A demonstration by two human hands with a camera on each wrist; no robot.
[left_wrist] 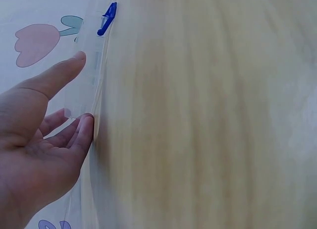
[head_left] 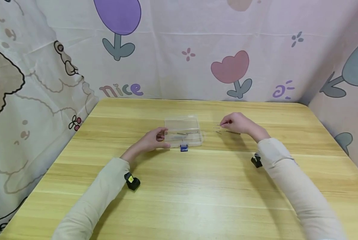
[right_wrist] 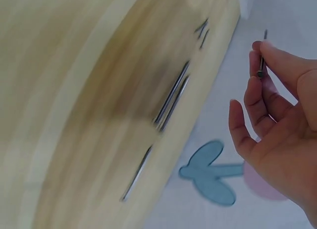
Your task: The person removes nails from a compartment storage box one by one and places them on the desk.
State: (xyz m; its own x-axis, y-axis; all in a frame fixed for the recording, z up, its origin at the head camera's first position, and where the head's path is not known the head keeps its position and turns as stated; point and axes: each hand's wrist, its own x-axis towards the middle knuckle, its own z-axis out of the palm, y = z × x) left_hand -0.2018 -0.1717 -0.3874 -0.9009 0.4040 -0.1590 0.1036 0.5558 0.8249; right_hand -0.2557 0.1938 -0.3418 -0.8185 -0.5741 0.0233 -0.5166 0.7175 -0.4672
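Lying on the table is a clear plastic case [head_left: 181, 124] with compartments and a blue latch [head_left: 183, 147] at its front. Nails [head_left: 192, 132] show inside it. My left hand [head_left: 153, 139] holds the case at its left end, thumb at the front corner; in the left wrist view the thumb is extended and the fingertips [left_wrist: 87, 121] meet the case's edge. Right of the case, my right hand [head_left: 238, 122] pinches a small nail [right_wrist: 265, 35] between thumb and fingers, raised above the table. Below that hand lie long nails [right_wrist: 137, 173] and short nails [right_wrist: 202, 28].
The wooden table [head_left: 181, 190] reaches back to a printed cloth [head_left: 173, 73] that hangs behind it and along both sides. A small black wrist device [head_left: 132, 181] sits at the left cuff, another black device [head_left: 256, 160] at the right cuff.
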